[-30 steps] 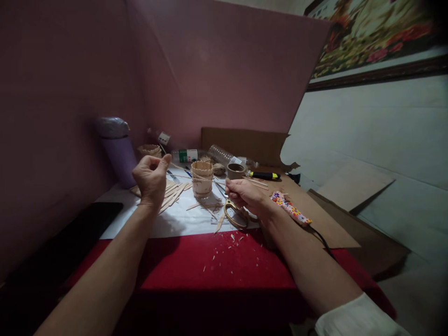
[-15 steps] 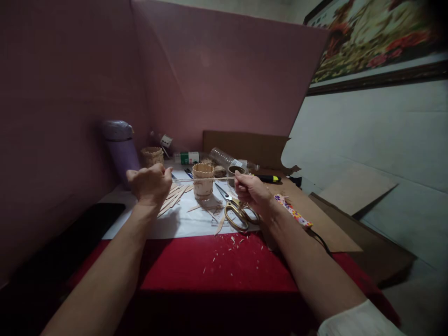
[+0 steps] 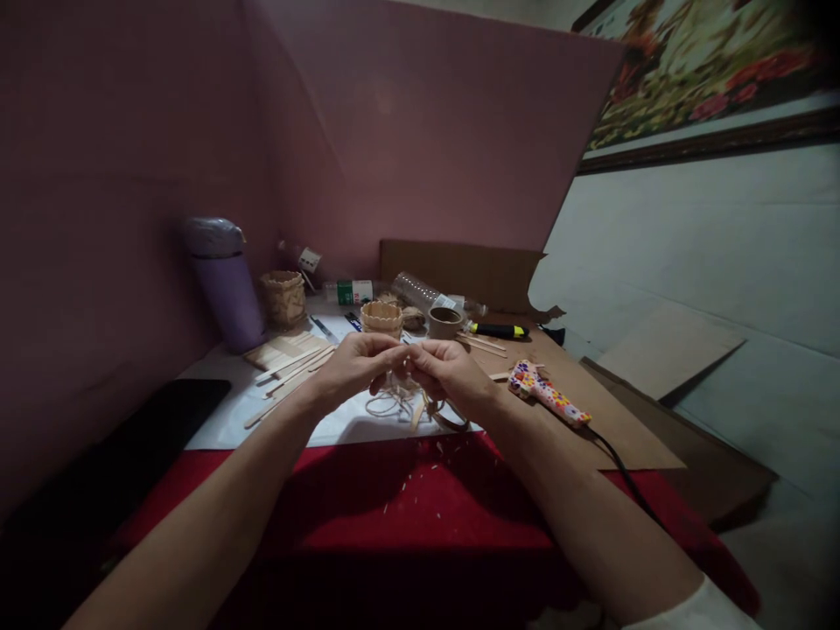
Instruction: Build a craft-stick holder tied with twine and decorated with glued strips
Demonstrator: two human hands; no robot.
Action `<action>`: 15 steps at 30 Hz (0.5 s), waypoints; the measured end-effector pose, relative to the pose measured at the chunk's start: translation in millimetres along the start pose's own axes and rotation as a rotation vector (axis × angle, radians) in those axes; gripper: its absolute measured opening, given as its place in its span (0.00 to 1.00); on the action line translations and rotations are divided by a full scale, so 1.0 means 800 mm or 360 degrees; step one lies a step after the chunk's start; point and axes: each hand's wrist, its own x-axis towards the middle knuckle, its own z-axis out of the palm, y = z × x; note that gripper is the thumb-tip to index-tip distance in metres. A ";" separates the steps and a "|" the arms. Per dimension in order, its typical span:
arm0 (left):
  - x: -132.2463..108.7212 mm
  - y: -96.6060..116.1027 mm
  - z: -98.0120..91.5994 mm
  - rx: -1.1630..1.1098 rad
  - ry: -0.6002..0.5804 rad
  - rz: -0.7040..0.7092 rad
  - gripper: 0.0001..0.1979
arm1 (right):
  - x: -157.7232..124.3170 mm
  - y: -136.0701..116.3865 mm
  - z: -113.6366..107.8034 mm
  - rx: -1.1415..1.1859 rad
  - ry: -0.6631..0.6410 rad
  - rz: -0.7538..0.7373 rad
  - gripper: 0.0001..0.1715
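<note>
My left hand (image 3: 367, 360) and my right hand (image 3: 444, 367) meet fingertip to fingertip above the white sheet, both closed in a pinch. A thin length of twine (image 3: 388, 404) hangs in loose loops beneath them; the bit between my fingertips is mostly hidden. Just behind my hands stands a small pot covered in wooden sticks (image 3: 381, 317), its scalloped rim showing and its lower part covered by my fingers. Under my right hand, the gold handles of the scissors (image 3: 452, 415) show in part, while the blades are hidden.
Loose wooden sticks (image 3: 289, 367) lie on the left, near a second stick-covered pot (image 3: 283, 297) and a purple tumbler (image 3: 227, 293). On the right are a flower-patterned glue gun (image 3: 551, 395), a cutter (image 3: 500, 331) and a roll of tape (image 3: 444, 322). Plastic bottles (image 3: 420, 290) lie behind.
My hands held the twine stretched straight between them, wide apart. They have come together in the middle, and the twine now droops in loops below.
</note>
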 end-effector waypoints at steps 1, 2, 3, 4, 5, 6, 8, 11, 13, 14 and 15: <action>-0.001 0.001 0.001 -0.0038 -0.0005 -0.0030 0.14 | 0.001 0.001 0.000 -0.0020 0.0013 -0.0007 0.23; -0.001 0.002 0.001 -0.0047 0.0014 -0.0032 0.13 | 0.001 0.002 0.000 -0.0030 0.0023 -0.0004 0.23; -0.002 0.003 -0.001 -0.0040 0.0071 -0.0008 0.12 | 0.001 0.003 0.000 -0.0031 0.0029 0.0007 0.22; -0.001 0.003 -0.003 -0.0016 0.0140 0.0034 0.11 | 0.001 0.003 -0.001 -0.0021 0.0027 0.0025 0.22; 0.000 0.003 -0.006 0.0023 0.0219 0.0088 0.10 | 0.001 0.002 -0.003 0.0003 0.0024 0.0043 0.21; 0.001 0.003 -0.010 0.0065 0.0316 0.0147 0.09 | 0.001 0.001 -0.004 0.0036 0.0023 0.0059 0.21; 0.005 0.000 -0.018 0.0146 0.0564 0.0250 0.08 | 0.001 -0.001 -0.007 0.0117 0.0036 0.0090 0.19; 0.012 -0.009 -0.033 0.0245 0.1024 0.0333 0.06 | 0.000 -0.005 -0.010 0.0201 0.0082 0.0109 0.18; 0.015 -0.017 -0.044 0.0382 0.1280 0.0330 0.05 | 0.001 -0.007 -0.012 0.0216 0.0099 0.0115 0.17; 0.017 -0.021 -0.049 0.0436 0.1395 0.0324 0.05 | 0.001 -0.008 -0.013 0.0212 0.0102 0.0121 0.17; 0.017 -0.024 -0.054 0.0481 0.1466 0.0305 0.05 | 0.001 -0.008 -0.014 0.0201 0.0099 0.0136 0.17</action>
